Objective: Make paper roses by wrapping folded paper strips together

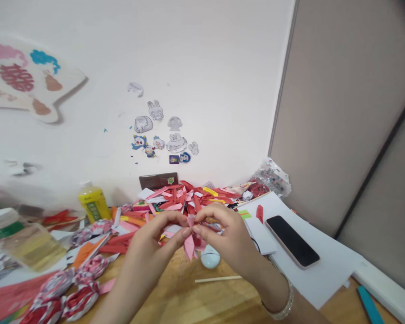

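A small folded pink paper piece (189, 245) is held up in the middle, above the wooden table (189, 297). My left hand (158, 238) pinches its upper part from the left between thumb and fingers. From the right, my right hand (224, 229) pinches the same piece, its fingertips close to the left ones. The pointed pink ends hang below the fingertips. Behind the hands lies a heap of folded red, pink, orange and yellow paper strips (175, 195). A pale rounded object (210, 257) rests on the table just below my right hand.
A black phone (292, 240) lies on white sheets (327, 261) at the right. A thin stick (218, 279) is near the front. At the left are a yellow bottle (94, 204), a clear container (33, 245) and braided bundles (81, 299). A teal object (370, 306) lies front right.
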`<state>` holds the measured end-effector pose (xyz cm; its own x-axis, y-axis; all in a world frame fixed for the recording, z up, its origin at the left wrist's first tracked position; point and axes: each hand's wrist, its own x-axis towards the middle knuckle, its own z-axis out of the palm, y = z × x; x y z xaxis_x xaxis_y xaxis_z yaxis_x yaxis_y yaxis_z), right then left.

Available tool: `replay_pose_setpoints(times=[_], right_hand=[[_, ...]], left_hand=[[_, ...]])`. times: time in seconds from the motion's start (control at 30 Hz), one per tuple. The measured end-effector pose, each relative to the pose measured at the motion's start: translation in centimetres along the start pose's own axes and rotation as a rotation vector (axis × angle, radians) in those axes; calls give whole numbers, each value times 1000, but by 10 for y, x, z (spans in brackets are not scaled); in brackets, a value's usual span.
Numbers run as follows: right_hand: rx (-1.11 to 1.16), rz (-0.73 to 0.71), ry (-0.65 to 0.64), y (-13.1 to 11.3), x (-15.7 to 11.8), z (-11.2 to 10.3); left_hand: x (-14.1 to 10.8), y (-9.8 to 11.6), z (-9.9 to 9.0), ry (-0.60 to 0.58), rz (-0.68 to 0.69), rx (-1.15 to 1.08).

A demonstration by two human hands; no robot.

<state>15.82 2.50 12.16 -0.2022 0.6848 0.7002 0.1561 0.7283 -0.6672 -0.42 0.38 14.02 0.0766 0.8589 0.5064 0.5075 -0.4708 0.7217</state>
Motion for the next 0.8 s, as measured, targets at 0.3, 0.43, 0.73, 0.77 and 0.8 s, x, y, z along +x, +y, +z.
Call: replay_pose_setpoints(times=[0.3, 0.43, 0.73, 0.77, 0.8], right_hand=[[27, -13, -50, -1, 1, -3], [19, -77, -63, -2, 2, -4], [-16, -99, -134, -5, 4, -9], [-10, -97, -150, -5, 4, -10], [-4, -97, -166, -5, 4, -11]], left_hand=[[-1, 0, 0, -1, 60, 2], [-2, 0, -1, -17, 118, 32], [-4, 1, -6, -119, 120, 18], [-4, 1, -7, -138, 112, 10], [-4, 1, -6, -156, 99, -2]])
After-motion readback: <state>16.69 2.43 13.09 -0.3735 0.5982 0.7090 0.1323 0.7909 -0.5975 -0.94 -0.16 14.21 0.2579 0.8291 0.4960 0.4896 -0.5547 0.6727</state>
